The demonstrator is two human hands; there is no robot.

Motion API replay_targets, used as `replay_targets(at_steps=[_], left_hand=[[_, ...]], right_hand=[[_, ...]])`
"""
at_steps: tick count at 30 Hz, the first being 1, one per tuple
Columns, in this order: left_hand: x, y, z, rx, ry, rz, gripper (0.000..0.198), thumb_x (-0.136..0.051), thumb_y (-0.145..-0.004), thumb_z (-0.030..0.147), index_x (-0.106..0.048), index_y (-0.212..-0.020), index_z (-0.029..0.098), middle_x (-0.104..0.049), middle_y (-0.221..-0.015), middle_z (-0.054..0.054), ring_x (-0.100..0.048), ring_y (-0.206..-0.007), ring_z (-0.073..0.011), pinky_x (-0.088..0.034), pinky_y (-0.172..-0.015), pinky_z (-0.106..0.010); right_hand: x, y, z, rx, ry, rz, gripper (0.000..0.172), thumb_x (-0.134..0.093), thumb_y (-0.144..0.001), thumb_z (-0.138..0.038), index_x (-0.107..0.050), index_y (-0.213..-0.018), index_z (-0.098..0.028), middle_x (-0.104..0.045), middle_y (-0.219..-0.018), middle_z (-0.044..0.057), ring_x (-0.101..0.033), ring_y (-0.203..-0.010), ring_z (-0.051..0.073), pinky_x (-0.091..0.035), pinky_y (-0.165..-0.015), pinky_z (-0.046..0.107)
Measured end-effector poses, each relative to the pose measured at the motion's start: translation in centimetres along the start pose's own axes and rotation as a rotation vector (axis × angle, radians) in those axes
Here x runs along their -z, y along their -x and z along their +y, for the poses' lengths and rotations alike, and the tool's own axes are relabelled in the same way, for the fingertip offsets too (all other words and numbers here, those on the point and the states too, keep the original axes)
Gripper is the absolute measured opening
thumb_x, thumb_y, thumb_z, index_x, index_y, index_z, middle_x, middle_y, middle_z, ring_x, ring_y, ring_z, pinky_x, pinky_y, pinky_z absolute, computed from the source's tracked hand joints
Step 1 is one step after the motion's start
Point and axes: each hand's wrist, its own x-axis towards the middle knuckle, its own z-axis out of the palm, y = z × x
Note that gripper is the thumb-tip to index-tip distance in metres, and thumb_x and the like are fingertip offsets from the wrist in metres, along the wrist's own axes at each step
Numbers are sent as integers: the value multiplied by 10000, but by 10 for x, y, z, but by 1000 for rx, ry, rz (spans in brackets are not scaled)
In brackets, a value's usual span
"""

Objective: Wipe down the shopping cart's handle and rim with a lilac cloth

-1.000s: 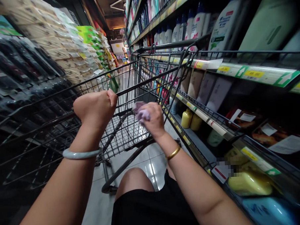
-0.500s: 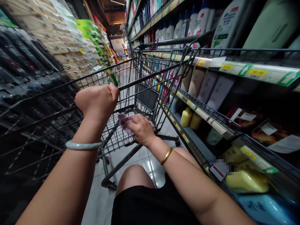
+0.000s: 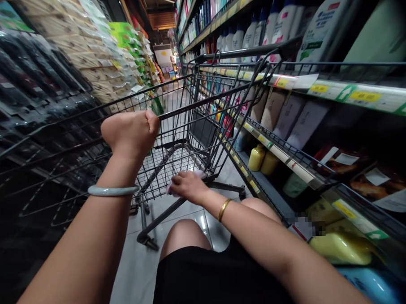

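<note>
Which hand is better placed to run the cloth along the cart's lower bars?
Probably the right. The right hand holds the purple cloth low by the cart, while the left hand is closed around its upper rail.

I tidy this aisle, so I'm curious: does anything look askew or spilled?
A white paper slip juts from the price rail on the right; it looks odd because the nearby yellow labels lie flat. I see no spill.
</note>
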Motion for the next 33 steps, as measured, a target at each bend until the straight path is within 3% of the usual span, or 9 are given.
replay_targets(at_steps=[5,7,10,12,18,20,24,26,33], left_hand=[[-10,-1,-15,24,23,33,686,-162,-1039,372,-758,-845,93,-578,-662,-104,-385,-588,-183,-99,-622,-371],[-12,-1,-19,52,37,39,674,-173,-1039,370,-762,-877,85,-573,-671,-99,-336,-580,-175,-99,-624,-372],[-12,-2,-23,99,27,41,656,-190,-1033,364,-767,-895,83,-585,-682,-100,-315,-579,-177,-99,-623,-369],[-12,-1,-27,110,10,33,652,-192,-1029,361,-771,-886,97,-604,-686,-106,-341,-587,-186,-98,-619,-365],[-15,0,-35,109,19,26,660,-188,-1040,375,-773,-893,106,-653,-726,-125,-429,-619,-195,-103,-618,-372],[-16,0,-34,113,12,37,659,-189,-1039,372,-772,-897,100,-656,-727,-127,-423,-611,-195,-105,-614,-369],[-14,-1,-29,93,-5,41,667,-188,-1030,379,-777,-888,101,-673,-738,-132,-446,-615,-196,-109,-604,-355],[-12,-1,-28,84,-8,33,669,-189,-1025,383,-778,-883,101,-686,-756,-141,-475,-632,-200,-110,-601,-351],[-6,2,-26,85,-12,21,687,-168,-1025,389,-775,-881,100,-673,-741,-137,-489,-640,-207,-120,-595,-350]], right_hand=[[35,10,29,-327,20,266,301,-452,-1071,-339,-683,-1265,-335,-628,-1383,60,-474,-1255,246,-382,-986,413],[26,15,28,-292,33,172,287,-456,-1068,-329,-694,-1229,-322,-633,-1371,54,-485,-1230,252,-397,-939,414],[2,17,19,-36,38,-74,234,-493,-1051,-288,-716,-1122,-290,-673,-1258,40,-515,-1163,255,-417,-835,399],[-4,15,16,27,34,-94,237,-485,-1054,-290,-717,-1105,-287,-682,-1218,35,-524,-1142,255,-420,-816,398],[33,12,33,-325,-19,270,290,-474,-1064,-317,-712,-1225,-357,-626,-1418,34,-468,-1268,249,-374,-1005,428],[35,16,33,-382,-32,213,270,-504,-1052,-308,-727,-1199,-348,-645,-1385,37,-489,-1239,251,-391,-963,411],[20,23,24,-206,-47,-110,188,-580,-1008,-249,-761,-1023,-297,-719,-1111,36,-567,-1041,228,-401,-765,348],[21,23,24,-168,-30,-153,169,-593,-995,-227,-755,-980,-270,-713,-1086,47,-566,-1023,227,-395,-751,344],[73,44,55,-558,-23,361,278,-523,-1027,-239,-745,-1176,-312,-641,-1372,62,-485,-1204,254,-400,-983,410]])
